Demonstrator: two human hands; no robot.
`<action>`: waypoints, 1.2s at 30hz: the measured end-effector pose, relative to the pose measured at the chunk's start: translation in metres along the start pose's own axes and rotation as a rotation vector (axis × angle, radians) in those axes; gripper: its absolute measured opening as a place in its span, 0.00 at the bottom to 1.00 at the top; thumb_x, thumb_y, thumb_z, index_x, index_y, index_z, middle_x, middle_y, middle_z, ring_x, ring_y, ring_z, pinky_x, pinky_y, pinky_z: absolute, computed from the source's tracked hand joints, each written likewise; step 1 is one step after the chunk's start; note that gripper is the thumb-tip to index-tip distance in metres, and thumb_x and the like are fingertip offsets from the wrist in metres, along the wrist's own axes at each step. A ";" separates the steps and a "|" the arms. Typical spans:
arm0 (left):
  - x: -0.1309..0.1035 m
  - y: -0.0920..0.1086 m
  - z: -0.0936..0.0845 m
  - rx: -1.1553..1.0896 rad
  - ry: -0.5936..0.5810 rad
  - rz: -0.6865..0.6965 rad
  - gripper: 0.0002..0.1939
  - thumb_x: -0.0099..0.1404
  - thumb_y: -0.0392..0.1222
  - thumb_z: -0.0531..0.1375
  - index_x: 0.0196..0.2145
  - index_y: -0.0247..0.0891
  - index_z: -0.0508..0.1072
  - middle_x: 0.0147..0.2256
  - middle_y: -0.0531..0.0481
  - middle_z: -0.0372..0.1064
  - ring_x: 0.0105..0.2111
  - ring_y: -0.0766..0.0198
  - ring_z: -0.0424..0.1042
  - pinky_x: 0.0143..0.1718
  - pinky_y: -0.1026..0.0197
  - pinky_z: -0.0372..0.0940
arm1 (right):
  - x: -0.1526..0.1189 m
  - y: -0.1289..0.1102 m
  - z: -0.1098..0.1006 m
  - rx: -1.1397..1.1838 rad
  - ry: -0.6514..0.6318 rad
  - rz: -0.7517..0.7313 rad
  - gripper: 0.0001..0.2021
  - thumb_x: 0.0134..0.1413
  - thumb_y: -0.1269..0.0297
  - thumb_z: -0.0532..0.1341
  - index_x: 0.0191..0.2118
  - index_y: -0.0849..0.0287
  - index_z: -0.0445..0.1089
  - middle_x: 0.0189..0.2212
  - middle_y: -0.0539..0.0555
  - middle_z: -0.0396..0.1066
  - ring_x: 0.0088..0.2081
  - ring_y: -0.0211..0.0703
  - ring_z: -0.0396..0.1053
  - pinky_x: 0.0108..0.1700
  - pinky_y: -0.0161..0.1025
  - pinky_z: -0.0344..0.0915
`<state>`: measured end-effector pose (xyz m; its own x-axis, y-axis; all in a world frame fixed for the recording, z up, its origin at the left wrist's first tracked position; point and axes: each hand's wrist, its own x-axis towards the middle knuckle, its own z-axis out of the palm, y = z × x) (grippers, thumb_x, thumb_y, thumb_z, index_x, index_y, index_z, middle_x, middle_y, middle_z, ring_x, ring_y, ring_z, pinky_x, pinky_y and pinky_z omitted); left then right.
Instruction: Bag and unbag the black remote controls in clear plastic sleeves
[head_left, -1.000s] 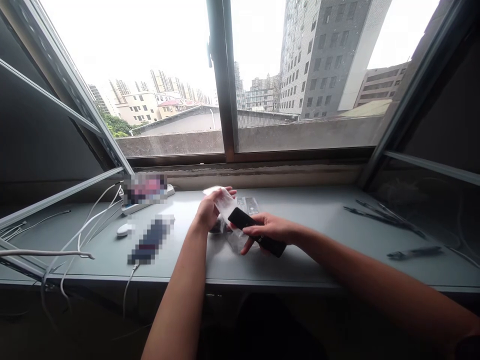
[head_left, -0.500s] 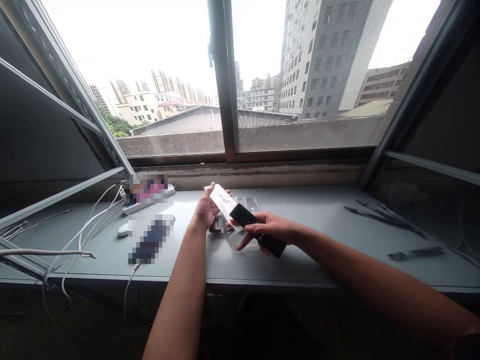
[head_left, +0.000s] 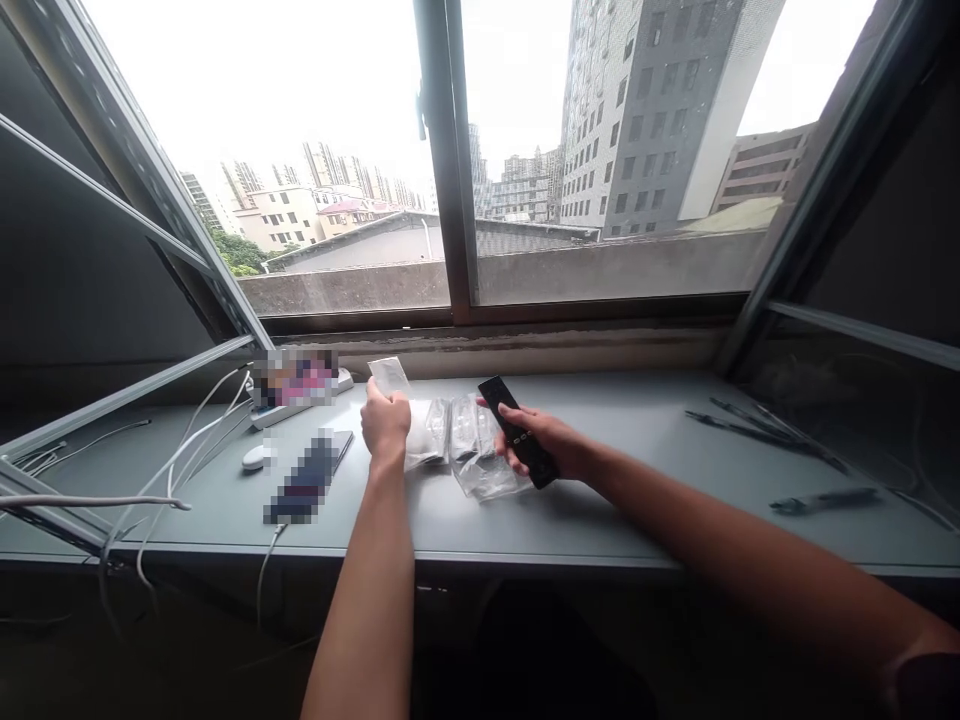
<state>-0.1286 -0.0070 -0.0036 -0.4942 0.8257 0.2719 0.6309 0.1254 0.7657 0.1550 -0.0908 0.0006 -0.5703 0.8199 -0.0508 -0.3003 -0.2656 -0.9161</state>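
My left hand is closed around a white, translucent sleeve, whose upper end sticks out above the fingers. In my right hand is a black remote control, tilted, with the thumb on its face and small buttons showing near the thumb. Between the hands, clear plastic bags with dark contents lie on the grey table. The lower part of the sleeve is partly hidden behind my left hand.
At the left are a power strip with white cables, a small white round object and a blurred-out phone. Dark cables and a bagged item lie at the right. A window stands behind the table.
My left hand has moved left with the white sleeve, away from the remote control, and has turned its back to the camera. The remote control has shifted slightly, uncovering more of the bags.
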 end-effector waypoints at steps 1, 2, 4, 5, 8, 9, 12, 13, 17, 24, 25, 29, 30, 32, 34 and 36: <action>-0.001 -0.001 -0.002 0.100 0.014 -0.008 0.36 0.73 0.42 0.55 0.75 0.33 0.60 0.52 0.29 0.80 0.54 0.35 0.79 0.55 0.41 0.71 | 0.001 -0.001 -0.001 0.034 0.021 -0.006 0.27 0.77 0.49 0.60 0.73 0.55 0.62 0.29 0.53 0.79 0.20 0.39 0.71 0.22 0.32 0.68; -0.002 -0.002 -0.003 0.173 0.013 -0.020 0.36 0.73 0.42 0.54 0.76 0.33 0.60 0.52 0.28 0.80 0.55 0.33 0.79 0.55 0.39 0.70 | 0.001 -0.001 -0.002 0.069 0.030 -0.006 0.27 0.79 0.48 0.57 0.73 0.55 0.62 0.27 0.51 0.77 0.18 0.37 0.68 0.21 0.31 0.66; -0.004 -0.003 -0.002 0.276 -0.027 -0.016 0.39 0.73 0.44 0.54 0.77 0.29 0.56 0.55 0.25 0.78 0.58 0.32 0.76 0.57 0.38 0.68 | 0.002 -0.003 -0.003 0.139 0.020 0.003 0.28 0.81 0.45 0.50 0.72 0.57 0.64 0.25 0.51 0.74 0.18 0.37 0.64 0.20 0.31 0.63; -0.005 -0.003 0.001 0.321 -0.039 0.003 0.40 0.73 0.45 0.54 0.78 0.28 0.54 0.59 0.24 0.75 0.60 0.31 0.74 0.60 0.37 0.66 | 0.003 -0.004 -0.003 0.172 0.007 0.011 0.29 0.81 0.44 0.46 0.71 0.59 0.65 0.25 0.52 0.74 0.18 0.38 0.64 0.20 0.32 0.62; -0.007 -0.005 0.010 0.422 -0.065 0.095 0.43 0.73 0.54 0.56 0.78 0.32 0.55 0.70 0.26 0.64 0.68 0.31 0.64 0.64 0.36 0.62 | 0.004 -0.005 -0.004 0.263 -0.010 0.017 0.31 0.80 0.48 0.43 0.68 0.64 0.68 0.26 0.55 0.73 0.19 0.40 0.64 0.21 0.34 0.63; -0.007 -0.007 0.013 0.444 -0.101 0.129 0.41 0.73 0.58 0.55 0.76 0.36 0.61 0.71 0.28 0.63 0.69 0.31 0.62 0.65 0.35 0.61 | 0.004 -0.005 -0.004 0.284 -0.009 0.013 0.30 0.80 0.50 0.43 0.68 0.65 0.69 0.26 0.55 0.73 0.19 0.40 0.64 0.22 0.34 0.62; -0.005 -0.015 0.019 0.515 -0.242 0.177 0.30 0.73 0.61 0.54 0.63 0.45 0.78 0.67 0.35 0.68 0.67 0.31 0.63 0.65 0.35 0.59 | 0.005 -0.004 -0.005 0.323 -0.005 -0.007 0.27 0.77 0.55 0.46 0.66 0.65 0.70 0.27 0.56 0.73 0.21 0.41 0.64 0.22 0.34 0.62; -0.004 -0.017 0.019 0.537 -0.262 0.173 0.28 0.73 0.60 0.55 0.60 0.45 0.80 0.66 0.36 0.70 0.66 0.31 0.64 0.65 0.35 0.59 | 0.005 -0.004 -0.006 0.331 -0.006 -0.012 0.26 0.76 0.56 0.47 0.66 0.65 0.70 0.27 0.56 0.73 0.21 0.41 0.65 0.23 0.34 0.62; 0.000 -0.024 0.016 0.572 -0.213 0.111 0.22 0.73 0.47 0.56 0.58 0.43 0.81 0.63 0.34 0.73 0.65 0.30 0.65 0.62 0.32 0.59 | 0.006 -0.004 -0.007 0.377 0.005 0.000 0.25 0.74 0.59 0.48 0.63 0.67 0.71 0.28 0.56 0.72 0.23 0.42 0.65 0.24 0.35 0.63; -0.005 -0.015 0.012 0.530 -0.161 0.159 0.25 0.74 0.40 0.52 0.62 0.41 0.79 0.64 0.34 0.73 0.66 0.36 0.66 0.63 0.36 0.60 | 0.005 -0.005 -0.002 0.505 0.012 0.063 0.21 0.77 0.55 0.54 0.61 0.66 0.70 0.31 0.55 0.70 0.28 0.43 0.67 0.28 0.36 0.69; -0.006 -0.014 0.013 0.526 -0.185 0.165 0.24 0.75 0.43 0.51 0.61 0.41 0.80 0.63 0.34 0.74 0.65 0.37 0.68 0.63 0.37 0.60 | 0.005 -0.005 -0.001 0.518 0.012 0.053 0.21 0.77 0.56 0.53 0.61 0.66 0.70 0.31 0.54 0.70 0.29 0.43 0.67 0.29 0.37 0.70; -0.009 -0.012 0.018 0.578 -0.282 0.162 0.23 0.74 0.45 0.53 0.59 0.40 0.80 0.61 0.34 0.76 0.63 0.39 0.72 0.63 0.39 0.63 | 0.006 -0.004 0.001 0.561 0.030 -0.001 0.18 0.77 0.63 0.52 0.61 0.67 0.70 0.32 0.55 0.71 0.31 0.44 0.70 0.32 0.39 0.75; -0.010 -0.013 0.019 0.586 -0.282 0.159 0.23 0.73 0.43 0.53 0.60 0.40 0.79 0.62 0.33 0.75 0.64 0.39 0.71 0.64 0.40 0.62 | 0.007 -0.004 0.001 0.558 0.048 -0.006 0.17 0.77 0.65 0.53 0.61 0.67 0.70 0.33 0.55 0.72 0.32 0.44 0.72 0.33 0.40 0.77; -0.010 -0.014 0.018 0.596 -0.267 0.138 0.24 0.71 0.37 0.54 0.61 0.41 0.77 0.63 0.33 0.74 0.66 0.41 0.70 0.67 0.38 0.59 | 0.006 -0.005 0.000 0.533 0.098 -0.001 0.16 0.78 0.66 0.54 0.60 0.66 0.71 0.36 0.56 0.76 0.36 0.45 0.77 0.35 0.40 0.80; -0.009 -0.016 0.018 0.612 -0.265 0.111 0.28 0.69 0.33 0.54 0.64 0.41 0.74 0.64 0.33 0.73 0.68 0.42 0.67 0.71 0.35 0.53 | 0.006 -0.006 0.000 0.498 0.144 0.013 0.15 0.78 0.67 0.54 0.60 0.66 0.72 0.40 0.58 0.79 0.38 0.46 0.80 0.33 0.37 0.80; -0.008 -0.017 0.018 0.621 -0.265 0.092 0.32 0.68 0.31 0.52 0.68 0.42 0.71 0.67 0.34 0.70 0.71 0.43 0.63 0.73 0.33 0.48 | 0.005 -0.008 0.001 0.465 0.169 0.025 0.14 0.79 0.67 0.54 0.60 0.66 0.72 0.44 0.59 0.81 0.38 0.44 0.81 0.28 0.34 0.79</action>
<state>-0.1247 -0.0056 -0.0297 -0.3086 0.9451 0.1074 0.9289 0.2752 0.2478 0.1541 -0.0850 0.0078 -0.4612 0.8709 -0.1696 -0.6196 -0.4530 -0.6410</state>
